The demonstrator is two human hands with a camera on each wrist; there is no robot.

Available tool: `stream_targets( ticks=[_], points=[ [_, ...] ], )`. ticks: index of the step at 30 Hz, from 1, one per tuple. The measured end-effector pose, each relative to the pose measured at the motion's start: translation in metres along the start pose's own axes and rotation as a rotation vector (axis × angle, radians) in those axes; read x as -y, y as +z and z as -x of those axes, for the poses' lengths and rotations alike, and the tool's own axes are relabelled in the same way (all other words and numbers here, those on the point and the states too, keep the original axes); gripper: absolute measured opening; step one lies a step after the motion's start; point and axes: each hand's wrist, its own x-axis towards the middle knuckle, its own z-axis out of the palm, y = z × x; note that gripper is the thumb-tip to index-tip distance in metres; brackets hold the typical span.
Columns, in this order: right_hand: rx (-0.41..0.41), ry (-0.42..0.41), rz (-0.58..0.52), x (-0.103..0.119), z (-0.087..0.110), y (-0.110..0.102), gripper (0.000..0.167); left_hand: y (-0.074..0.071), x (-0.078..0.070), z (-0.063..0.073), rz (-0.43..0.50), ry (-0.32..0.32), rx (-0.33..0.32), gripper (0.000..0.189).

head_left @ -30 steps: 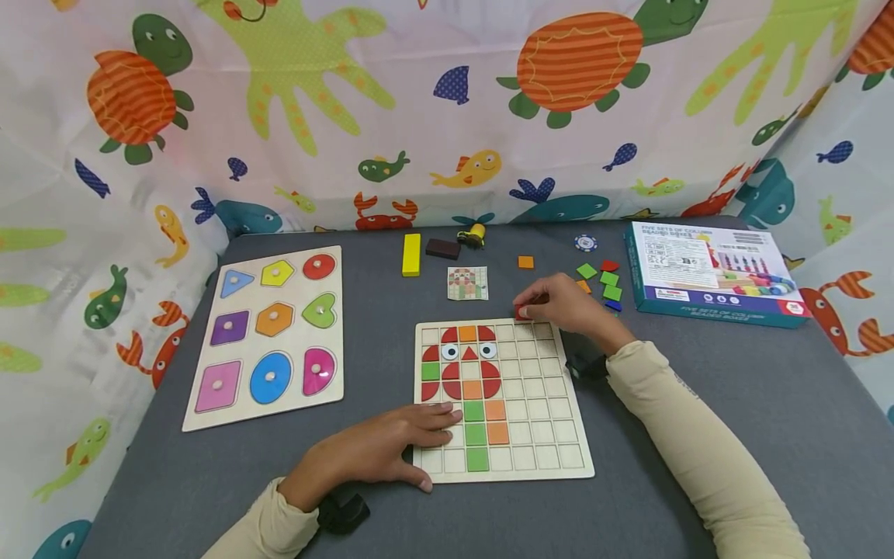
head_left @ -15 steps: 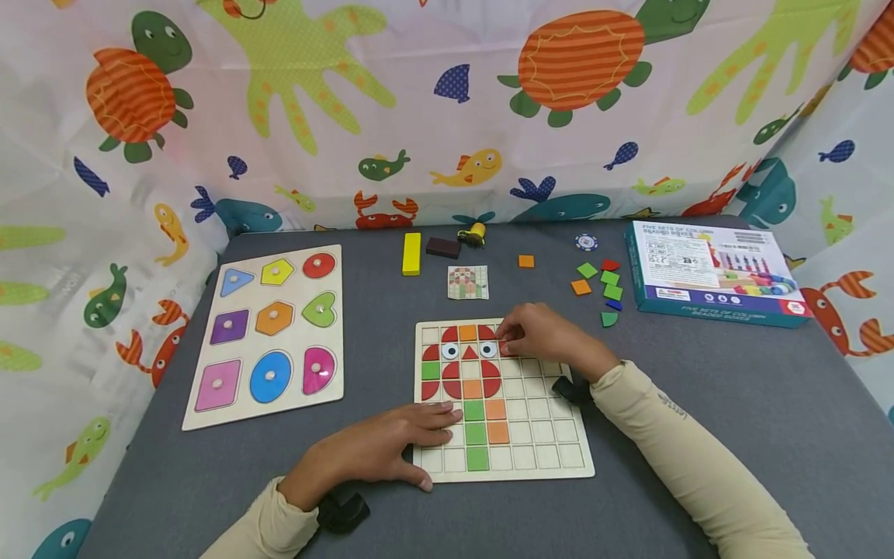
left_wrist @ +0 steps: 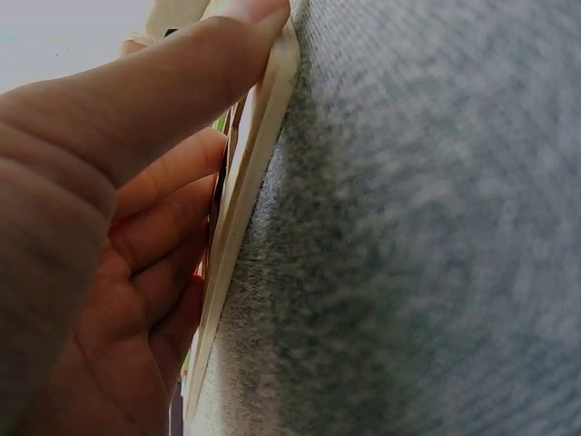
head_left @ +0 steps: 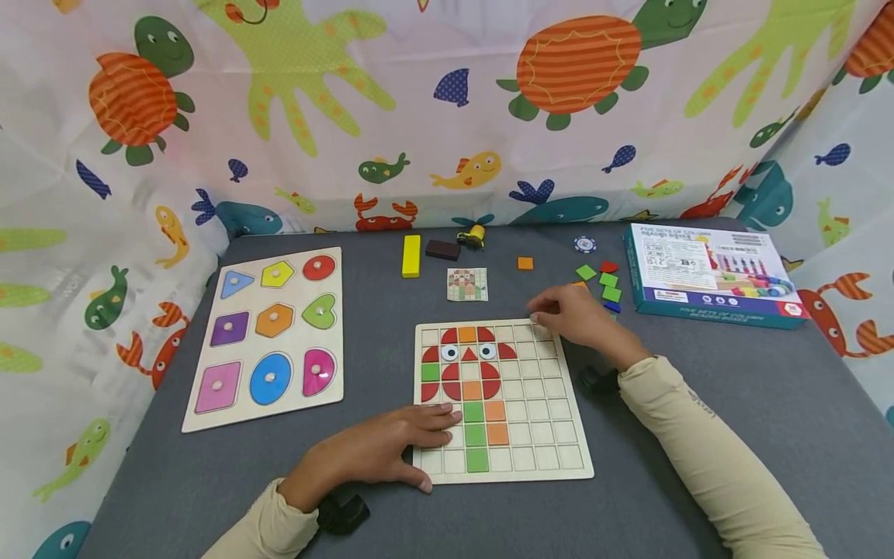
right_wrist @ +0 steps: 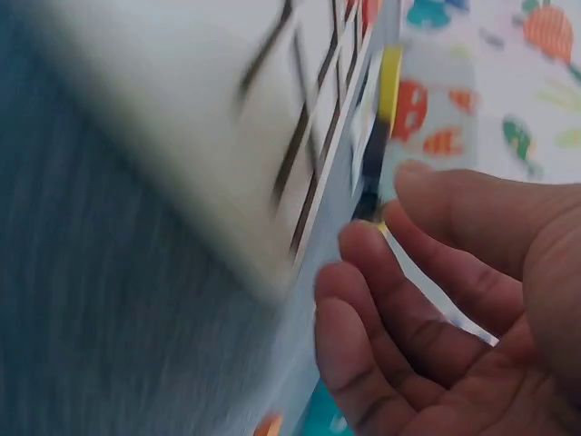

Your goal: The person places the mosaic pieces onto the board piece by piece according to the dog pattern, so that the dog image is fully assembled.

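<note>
A pale wooden grid board (head_left: 538, 404) lies on the grey table, partly filled with red, green and orange tiles and two round eye pieces. My left hand (head_left: 384, 442) rests on its lower left side, fingers spread over the grid and thumb at the near edge. In the left wrist view the thumb (left_wrist: 182, 82) lies along the board's edge (left_wrist: 238, 209). Over the board's far right corner hovers my right hand (head_left: 580, 318), fingers loosely bent and holding nothing. A red quarter-round tile (head_left: 507, 352) sits in the grid beside the right eye piece (head_left: 487, 351).
Loose tiles (head_left: 611, 294) lie beyond the right hand, near a boxed set (head_left: 719, 272). A shape puzzle board (head_left: 268, 334) is at the left. Behind the grid board are a pattern card (head_left: 467, 284), a yellow block (head_left: 411, 256), a dark block (head_left: 443, 249) and an orange tile (head_left: 525, 263).
My right hand brought a red tile down beside the right eye piece and let go of it, then moved back right toward the loose tiles. The left hand has stayed put.
</note>
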Motion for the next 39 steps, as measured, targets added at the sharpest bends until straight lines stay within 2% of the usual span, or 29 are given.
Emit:
stream_targets(
  ticks=[9,12,15,18,27,35,39],
  points=[
    [-0.063,0.065,0.114,-0.041,0.005,-0.043,0.029,0.002,0.002,0.001,-0.01,0.008,-0.009,0.072],
    [-0.093,0.115,0.137,-0.052,0.008,-0.051,0.031,0.002,0.003,0.001,-0.005,0.004,-0.004,0.073],
    [-0.09,0.185,0.133,-0.058,0.01,-0.056,0.032,0.002,0.003,0.001,0.004,-0.001,0.001,0.073],
    [-0.059,0.236,0.104,-0.057,0.008,-0.056,0.031,0.001,0.003,0.001,0.012,-0.01,0.002,0.073],
    [0.027,0.302,0.114,-0.053,0.003,-0.052,0.034,0.001,0.003,0.0,0.008,0.003,0.0,0.074],
    [0.047,0.276,0.14,-0.048,0.011,-0.052,0.018,0.002,0.004,0.0,0.004,0.003,0.002,0.074],
    [0.04,0.22,0.112,-0.039,0.018,-0.051,0.013,0.002,0.004,0.0,0.006,-0.002,-0.001,0.074]
  ],
)
